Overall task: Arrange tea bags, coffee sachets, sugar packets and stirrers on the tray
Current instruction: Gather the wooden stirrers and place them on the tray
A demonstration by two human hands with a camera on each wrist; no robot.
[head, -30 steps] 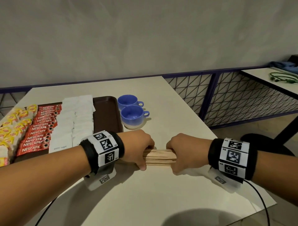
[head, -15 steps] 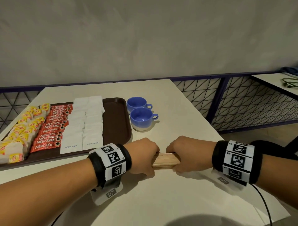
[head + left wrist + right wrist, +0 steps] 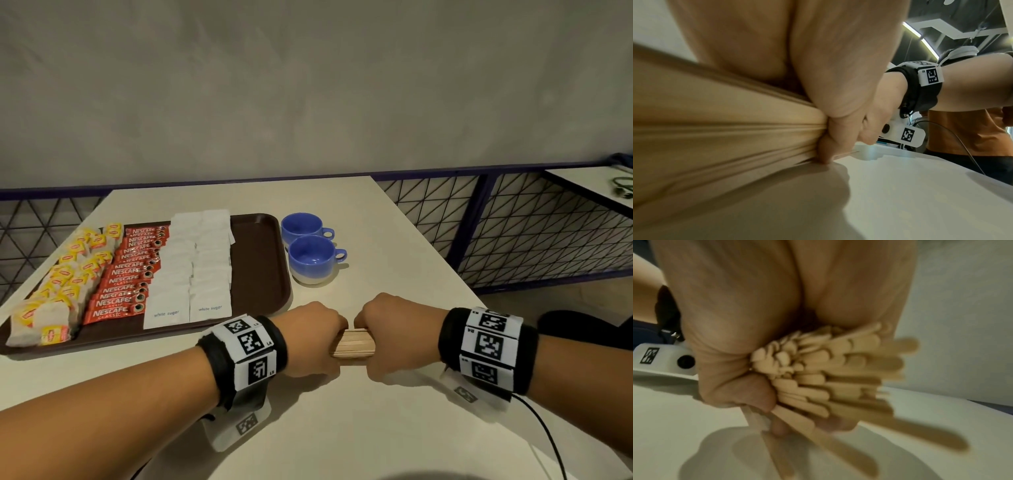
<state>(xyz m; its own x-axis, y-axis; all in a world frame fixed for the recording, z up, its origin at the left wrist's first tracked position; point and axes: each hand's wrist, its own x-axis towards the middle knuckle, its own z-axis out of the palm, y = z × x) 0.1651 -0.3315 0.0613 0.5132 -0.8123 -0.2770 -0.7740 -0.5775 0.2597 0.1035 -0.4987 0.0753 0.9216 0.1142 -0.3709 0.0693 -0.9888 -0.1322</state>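
- While the left hand [image 3: 313, 337] and right hand [image 3: 394, 334] sit fist to fist at 6 o'clock on the table [image 3: 376, 428], each is clenched round one end of a bundle of wooden stirrers [image 3: 352, 346].
- From the head view only a short stretch of pale wood shows between the two fists.
- Right wrist view alone shows how many sticks there are: rounded tips fan out unevenly from the grip [image 3: 818, 369], flat, light tan, some jutting further than others.
- Left wrist view is mostly blurred wood pressed close, with the right hand's fingers [image 3: 830, 142] curled round the bundle just above the table.
- At 10 o'clock from the hands lies the brown tray [image 3: 260, 267], carrying yellow-tagged tea bags [image 3: 65, 291], red coffee sachets [image 3: 126, 284] and white sugar packets [image 3: 191, 270] in rows; its right strip is bare.
- Two blue cups [image 3: 310, 253] stand just beside the tray at 12 o'clock.
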